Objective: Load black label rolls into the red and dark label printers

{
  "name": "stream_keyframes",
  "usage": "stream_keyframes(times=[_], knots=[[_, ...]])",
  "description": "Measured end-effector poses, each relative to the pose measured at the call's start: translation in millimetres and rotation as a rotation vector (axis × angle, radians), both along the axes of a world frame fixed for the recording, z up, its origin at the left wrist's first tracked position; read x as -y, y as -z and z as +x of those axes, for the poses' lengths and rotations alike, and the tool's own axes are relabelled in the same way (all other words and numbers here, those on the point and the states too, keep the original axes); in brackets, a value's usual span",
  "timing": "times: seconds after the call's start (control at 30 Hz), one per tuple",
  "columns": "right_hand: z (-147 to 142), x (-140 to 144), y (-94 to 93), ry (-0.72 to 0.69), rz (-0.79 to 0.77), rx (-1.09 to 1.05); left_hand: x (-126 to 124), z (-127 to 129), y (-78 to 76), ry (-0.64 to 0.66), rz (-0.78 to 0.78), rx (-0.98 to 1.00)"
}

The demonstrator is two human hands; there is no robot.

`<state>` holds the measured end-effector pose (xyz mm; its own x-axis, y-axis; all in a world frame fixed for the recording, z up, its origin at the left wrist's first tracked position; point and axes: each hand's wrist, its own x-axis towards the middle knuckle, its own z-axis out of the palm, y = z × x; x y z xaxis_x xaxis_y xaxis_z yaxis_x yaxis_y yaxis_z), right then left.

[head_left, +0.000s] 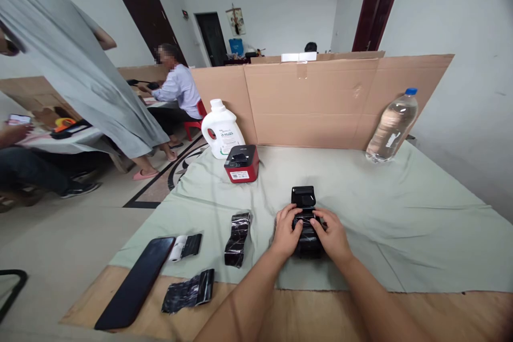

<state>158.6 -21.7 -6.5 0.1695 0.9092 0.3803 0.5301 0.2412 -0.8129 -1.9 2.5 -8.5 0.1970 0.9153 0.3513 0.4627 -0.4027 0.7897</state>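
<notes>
My left hand (286, 232) and my right hand (332, 235) sit on either side of a small black device (303, 196) with its lid raised. Between them lies a shiny black strip of film (308, 236), running over the device towards me. Both thumbs and fingertips pinch the film near the foot of the lid. The inside of the device is mostly covered by my fingers and the film. To the left, a wavy black film strip (238, 240) rests on the cloth. A crumpled black film piece (188, 293) and a small white-and-black roll (186, 246) lie farther left.
A dark phone-like slab (136, 283) lies at the left edge. Behind stand a red-and-black box-shaped device (242, 164), a white jug (223, 131) and a water bottle (393, 125). A cardboard screen (312, 107) borders the back. Other people are at the left.
</notes>
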Motion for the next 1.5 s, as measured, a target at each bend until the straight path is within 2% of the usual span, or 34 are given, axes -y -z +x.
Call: stream_keyframes(times=[0.13,0.37,0.57,0.7,0.93,1.03,1.23,1.4,1.5], knots=[[-2,4,-2.8,0.004,-0.014,0.045,-1,0,-2.6,-0.012,-0.027,0.015],[5,-4,4.2,-0.048,-0.086,-0.273,0,2,-6.5,-0.029,-0.047,0.035],[9,-14,-4.7,-0.029,-0.204,-0.346,1,4,-6.9,-0.041,-0.060,0.016],[8,-14,-9.6,0.017,-0.232,-0.207,2,4,-7.4,-0.035,-0.039,-0.001],[0,4,-26.2,0.053,-0.049,0.427,2,2,-3.1,-0.021,0.016,-0.004],[0,11,-27.4,0.025,-0.008,0.574,2,2,-1.3,-0.030,0.016,0.000],[1,13,-16.4,0.042,0.004,0.351,3,2,-0.8,-0.043,0.006,0.035],[-2,11,-13.8,-0.001,-0.061,0.463,4,2,-1.8,-0.047,0.008,0.037],[-1,10,-11.5,0.005,-0.008,0.340,4,2,-1.7,-0.051,0.023,0.087]])
